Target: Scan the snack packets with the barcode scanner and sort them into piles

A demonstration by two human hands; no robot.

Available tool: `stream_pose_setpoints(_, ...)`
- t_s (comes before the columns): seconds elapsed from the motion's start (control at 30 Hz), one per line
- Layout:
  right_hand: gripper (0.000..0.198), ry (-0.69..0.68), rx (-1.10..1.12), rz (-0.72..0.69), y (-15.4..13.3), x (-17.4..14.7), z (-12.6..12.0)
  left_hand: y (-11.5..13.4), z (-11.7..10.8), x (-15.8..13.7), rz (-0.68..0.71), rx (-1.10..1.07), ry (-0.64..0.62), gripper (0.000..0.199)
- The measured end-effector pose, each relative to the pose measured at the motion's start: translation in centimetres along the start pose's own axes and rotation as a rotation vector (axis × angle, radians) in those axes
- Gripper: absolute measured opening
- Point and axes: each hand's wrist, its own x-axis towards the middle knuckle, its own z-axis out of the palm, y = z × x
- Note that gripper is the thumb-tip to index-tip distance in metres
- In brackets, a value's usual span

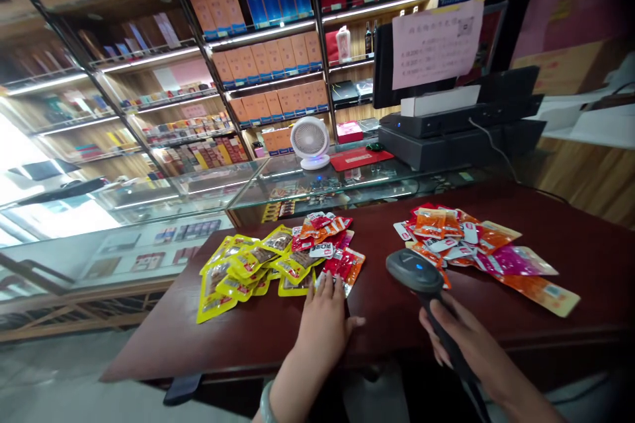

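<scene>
My right hand (pixel 461 330) is wrapped round the handle of a dark grey barcode scanner (pixel 415 271), whose head shows a small blue light. My left hand (pixel 325 320) lies with its fingers stretched out, the fingertips at the near edge of a pile of red and orange snack packets (pixel 342 268). Left of these sits a heap of yellow snack packets (pixel 248 264) with clear windows. Beyond the scanner, on the right, is another pile of red, orange and purple packets (pixel 446 234), partly hidden by the scanner's head.
The dark red wooden table (pixel 198 350) meets a glass display counter (pixel 297 188). On the counter stand a small white fan (pixel 310 139), a red mat (pixel 360 158) and a black till (pixel 446 142) with a paper sign (pixel 436 43). Stocked shelves (pixel 278 66) line the back.
</scene>
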Motion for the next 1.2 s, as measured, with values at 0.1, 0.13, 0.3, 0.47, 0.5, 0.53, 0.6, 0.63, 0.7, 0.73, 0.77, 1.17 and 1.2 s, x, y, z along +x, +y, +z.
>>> stream_pose_setpoints(0.1,0.045,-0.013,-0.010,0.000,0.1,-0.2,0.8,0.1,-0.3,0.1,-0.033,-0.010,0.123,0.050)
stream_pose_setpoints(0.13,0.045,-0.015,-0.012,0.001,0.0,-0.3,1.1,0.0,-0.4,0.5,-0.072,0.005,0.179,0.045)
stream_pose_setpoints(0.3,0.046,-0.057,-0.058,-0.007,-0.1,-0.4,1.9,-0.2,-0.4,2.6,-0.220,0.120,0.241,0.047)
stream_pose_setpoints(0.47,0.042,-0.093,-0.052,-0.007,0.7,-0.3,2.2,-0.1,0.2,2.4,-0.222,0.073,0.239,0.048)
stream_pose_setpoints(0.5,0.041,-0.094,-0.048,-0.002,0.9,-0.2,2.3,-0.1,0.3,2.2,-0.217,0.052,0.236,0.047)
stream_pose_setpoints(0.53,0.042,-0.096,-0.045,0.006,1.0,-0.2,2.5,-0.2,0.4,2.0,-0.208,0.030,0.230,0.046)
stream_pose_setpoints(0.6,0.043,-0.095,-0.045,0.021,1.0,0.0,2.9,-0.2,0.5,1.7,-0.184,-0.025,0.217,0.044)
stream_pose_setpoints(0.63,0.044,-0.096,-0.046,0.027,0.9,0.0,3.1,-0.3,0.6,1.6,-0.173,-0.057,0.218,0.042)
stream_pose_setpoints(0.7,0.046,-0.122,-0.052,0.038,0.7,0.2,3.6,-0.5,0.9,1.6,-0.152,-0.130,0.234,0.040)
stream_pose_setpoints(0.73,0.046,-0.139,-0.053,0.040,0.6,0.3,3.8,-0.6,1.1,1.6,-0.142,-0.168,0.245,0.039)
stream_pose_setpoints(0.77,0.046,-0.157,-0.051,0.038,0.6,0.3,3.9,-0.7,1.3,1.6,-0.131,-0.206,0.255,0.038)
stream_pose_setpoints(1.17,0.046,-0.065,-0.006,-0.034,0.3,0.0,2.3,1.1,1.4,5.8,-0.227,-0.564,0.280,0.028)
stream_pose_setpoints(1.2,0.046,-0.053,-0.006,-0.047,0.2,-0.1,2.0,2.0,1.5,6.8,-0.238,-0.581,0.274,0.029)
